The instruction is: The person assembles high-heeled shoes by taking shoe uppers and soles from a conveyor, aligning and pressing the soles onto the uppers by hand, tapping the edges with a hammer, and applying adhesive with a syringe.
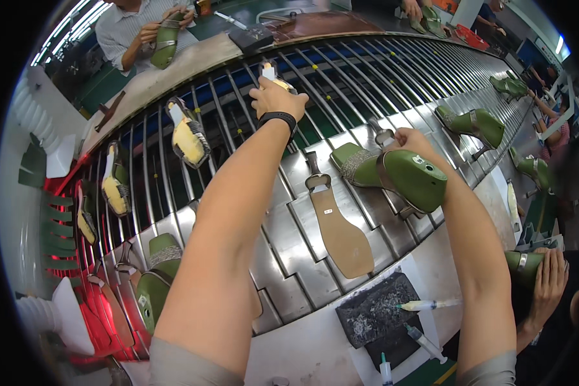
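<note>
My left hand [278, 101], with a black band at the wrist, reaches far over the rollers. Its fingers curl around a shoe last with a yellow bottom [268, 69], partly hidden beneath them. My right hand [418, 143] is closed at the heel end of a shoe sole [383, 136]; the rest of that sole is hidden. Just in front of it lies a green shoe last [413, 179] wearing a sandal with a glittery strap, covering part of my right hand. Between my arms a tan high-heeled sole [342, 233] rests on metal slats.
Several yellow-bottomed lasts, one nearest [190, 138], lie on the roller conveyor [225, 103]. More green lasts [479, 128] stand at right. Syringes [424, 341] and a dark block [376, 307] sit on the near ledge. Across the conveyor a person [141, 32] holds a green last; another's hand [550, 280] is lower right.
</note>
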### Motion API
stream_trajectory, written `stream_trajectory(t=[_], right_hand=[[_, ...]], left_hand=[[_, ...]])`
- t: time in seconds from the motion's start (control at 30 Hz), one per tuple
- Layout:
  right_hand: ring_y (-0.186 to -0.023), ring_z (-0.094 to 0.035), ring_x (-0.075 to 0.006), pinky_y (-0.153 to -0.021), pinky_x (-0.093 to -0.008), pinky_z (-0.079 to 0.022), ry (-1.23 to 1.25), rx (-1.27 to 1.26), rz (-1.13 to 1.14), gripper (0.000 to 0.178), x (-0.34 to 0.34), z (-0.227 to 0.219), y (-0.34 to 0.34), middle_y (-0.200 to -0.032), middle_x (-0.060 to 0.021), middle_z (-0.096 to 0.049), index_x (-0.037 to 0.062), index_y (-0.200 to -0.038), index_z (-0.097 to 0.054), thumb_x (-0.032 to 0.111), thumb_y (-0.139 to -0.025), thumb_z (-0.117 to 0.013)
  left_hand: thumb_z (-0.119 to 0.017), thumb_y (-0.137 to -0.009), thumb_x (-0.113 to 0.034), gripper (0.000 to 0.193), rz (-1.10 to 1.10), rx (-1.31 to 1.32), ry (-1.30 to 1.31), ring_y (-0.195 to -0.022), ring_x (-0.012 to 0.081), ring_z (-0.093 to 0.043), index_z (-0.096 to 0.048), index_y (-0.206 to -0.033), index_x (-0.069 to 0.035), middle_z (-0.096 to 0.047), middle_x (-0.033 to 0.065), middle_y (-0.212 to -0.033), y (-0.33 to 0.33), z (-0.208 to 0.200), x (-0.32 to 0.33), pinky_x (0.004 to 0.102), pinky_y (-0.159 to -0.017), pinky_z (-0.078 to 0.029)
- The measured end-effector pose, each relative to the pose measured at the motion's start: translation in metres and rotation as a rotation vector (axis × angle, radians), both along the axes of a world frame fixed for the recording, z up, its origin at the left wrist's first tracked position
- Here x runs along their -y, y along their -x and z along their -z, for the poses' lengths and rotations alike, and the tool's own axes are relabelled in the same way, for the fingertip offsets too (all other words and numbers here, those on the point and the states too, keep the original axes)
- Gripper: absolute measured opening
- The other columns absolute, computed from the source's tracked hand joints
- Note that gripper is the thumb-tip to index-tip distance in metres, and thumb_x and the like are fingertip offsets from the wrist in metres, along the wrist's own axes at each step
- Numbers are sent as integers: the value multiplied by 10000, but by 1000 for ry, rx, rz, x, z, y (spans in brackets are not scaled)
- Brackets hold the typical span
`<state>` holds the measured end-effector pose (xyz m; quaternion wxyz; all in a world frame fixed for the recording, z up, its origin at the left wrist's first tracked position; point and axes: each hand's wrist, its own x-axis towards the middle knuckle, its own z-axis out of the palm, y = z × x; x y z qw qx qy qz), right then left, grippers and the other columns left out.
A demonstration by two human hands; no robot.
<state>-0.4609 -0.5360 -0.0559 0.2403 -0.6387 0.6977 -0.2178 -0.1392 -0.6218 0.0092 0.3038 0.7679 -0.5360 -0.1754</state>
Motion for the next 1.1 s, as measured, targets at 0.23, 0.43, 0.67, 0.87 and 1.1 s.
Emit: stream_trajectory(t=[0.23, 0.43, 0.67, 0.87, 1.1], right_hand=[[-953, -725, -405, -861, -496, -550, 304, -347, 281, 314, -75, -126, -21, -949, -222, -752, 25, -929, -736, 304, -794, -787], [-886, -734, -379, -811, -456, -549, 628, 57, 296, 215, -206, -219, -134, -912, -204, -752, 28, -927, -708, 202, -819, -772], [-987, -731, -273, -869, -365, -555, 377, 748, 151, 255, -434, -145, -352, -1036, -166, -738, -4, -1038, -633, 37, -829, -773], [-1259, -636, -390, -1048, -426, -504, 542, 522, -253, 273, -538, -39, -415, -1394, -278, -609, -15, -1058, -633, -3, -797, -715], [-1541, -270, -454, -1263, -491, -246, 156, 164, -722, 675, -526, -72, -310, -1510, -251, -511, 14, -1385, -574, 114, -728, -688]], left_hand=[[-845, -668, -398, 977, 309, 29, 156, -1183, 421, -634, -460, -1428, 83, -622, 330, -1279, -71, -94, -128, 416, -1026, -525], [-786, -675, -296, 946, 484, 93, 537, -1205, 417, -545, -428, -1459, 93, -553, 276, -1283, -160, -148, -372, 421, -1083, -447], [-797, -648, -144, 921, 330, 332, 580, -1270, 468, -512, -430, -1479, 6, -485, 268, -1402, -262, -91, -657, 508, -1085, -442], [-864, -688, -81, 886, 284, 646, 363, -1225, 450, -554, -462, -1475, -11, -472, 262, -1442, -317, -42, -749, 501, -1027, -491], [-872, -783, -118, 430, 28, 39, 433, -902, 375, -665, -651, -1123, 27, -676, 185, -981, -329, -5, -786, 434, -812, -520]])
